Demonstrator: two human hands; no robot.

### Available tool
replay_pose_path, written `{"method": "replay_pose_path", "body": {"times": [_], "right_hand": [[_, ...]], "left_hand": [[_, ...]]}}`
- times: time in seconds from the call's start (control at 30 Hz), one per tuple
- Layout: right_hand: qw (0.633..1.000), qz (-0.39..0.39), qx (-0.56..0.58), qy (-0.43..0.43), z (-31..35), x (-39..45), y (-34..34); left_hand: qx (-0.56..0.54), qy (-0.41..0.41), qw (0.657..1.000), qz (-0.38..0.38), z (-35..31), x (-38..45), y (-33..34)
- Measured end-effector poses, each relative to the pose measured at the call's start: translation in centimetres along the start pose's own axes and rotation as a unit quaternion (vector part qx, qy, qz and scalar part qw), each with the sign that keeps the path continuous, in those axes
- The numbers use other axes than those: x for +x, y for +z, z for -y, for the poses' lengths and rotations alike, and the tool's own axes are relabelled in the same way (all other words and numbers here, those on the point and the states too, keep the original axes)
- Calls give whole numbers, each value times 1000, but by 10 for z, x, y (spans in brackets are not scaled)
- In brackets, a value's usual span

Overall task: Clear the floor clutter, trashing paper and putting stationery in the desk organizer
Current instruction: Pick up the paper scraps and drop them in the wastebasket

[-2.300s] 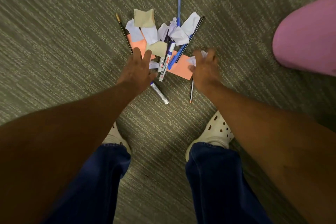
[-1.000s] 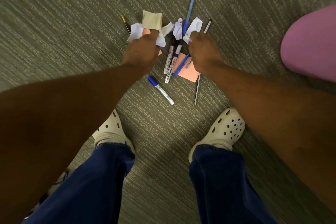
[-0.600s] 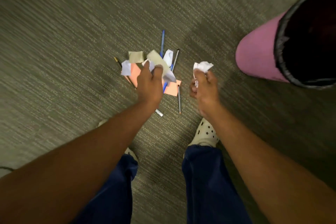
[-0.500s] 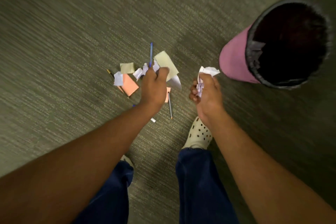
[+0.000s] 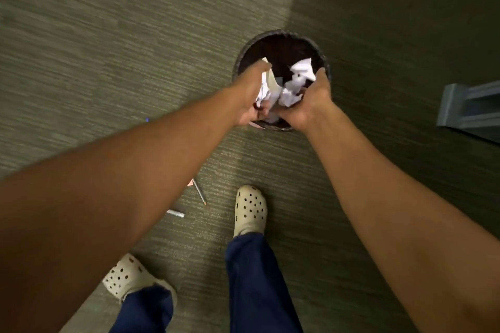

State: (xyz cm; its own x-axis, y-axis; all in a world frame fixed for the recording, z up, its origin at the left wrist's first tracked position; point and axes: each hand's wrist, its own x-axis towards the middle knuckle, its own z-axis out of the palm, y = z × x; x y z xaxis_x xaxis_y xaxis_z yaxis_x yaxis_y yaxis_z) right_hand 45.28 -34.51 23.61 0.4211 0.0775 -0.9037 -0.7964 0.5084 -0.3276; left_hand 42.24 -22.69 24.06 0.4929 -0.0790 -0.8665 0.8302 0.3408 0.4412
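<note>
- I have two hands over one bin (image 5: 281, 35), which stands on the carpet (image 5: 108, 35).
- My left hand (image 5: 250, 94) has its fingers closed round a wad of crumpled paper (image 5: 266, 90) (white, with a cream piece).
- My right hand (image 5: 308, 101) grips a second white wad (image 5: 293, 86).
- Below my left arm lie one pencil (image 5: 199, 194) and one marker (image 5: 176, 213), partly hidden.
- Two shoes: one (image 5: 250, 209), another (image 5: 127, 276).

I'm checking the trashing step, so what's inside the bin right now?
Over the bin's mouth, the left hand and right hand hold crumpled paper. The interior is dark, and the hands cover the bottom.
</note>
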Motion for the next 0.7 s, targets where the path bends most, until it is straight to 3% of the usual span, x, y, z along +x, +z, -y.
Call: {"method": "replay_pose_path", "body": {"times": [0.23, 0.33, 0.5, 0.6, 0.7], "right_hand": [[1000, -21, -4, -8, 24, 1, -29], [997, -73, 6, -34, 14, 5, -38], [986, -56, -139, -75, -34, 9, -46], [930, -23, -336, -144, -92, 19, -43], [814, 38, -542, -205, -160, 42, -49]], "left_hand": [[-67, -37, 997, 16, -10, 11, 17], [-74, -30, 997, 3, -2, 11, 2], [17, 51, 993, -108, 35, 8, -51], [32, 77, 971, -225, 81, 9, -107], [18, 46, 959, -278, 142, 10, -163]]}}
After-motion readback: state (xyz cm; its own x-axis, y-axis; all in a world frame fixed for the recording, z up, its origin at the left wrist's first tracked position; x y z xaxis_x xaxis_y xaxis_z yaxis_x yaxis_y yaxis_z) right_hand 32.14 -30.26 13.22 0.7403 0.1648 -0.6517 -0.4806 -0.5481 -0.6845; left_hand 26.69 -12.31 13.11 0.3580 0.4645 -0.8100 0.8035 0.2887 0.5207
